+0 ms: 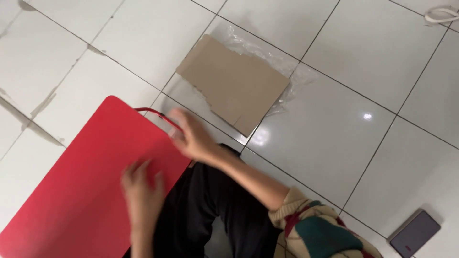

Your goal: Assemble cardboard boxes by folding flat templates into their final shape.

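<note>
A flat red board (71,191) with rounded corners lies tilted across the white tiled floor at the lower left. A thin red metal loop (155,114) sticks out from under its upper right edge. My left hand (141,193) rests on the board's right side with fingers spread; it is blurred. My right hand (189,136), on an arm in a patterned knit sleeve, is at the board's upper right edge beside the metal loop. It is blurred, and I cannot tell whether it grips the edge. My black trousers (210,215) show beneath both arms.
A torn piece of brown cardboard (234,86) lies on crumpled clear plastic wrap (267,52) beyond the board. A dark flat phone-like device (415,233) lies at the lower right. A white cord (442,15) curls at the top right corner.
</note>
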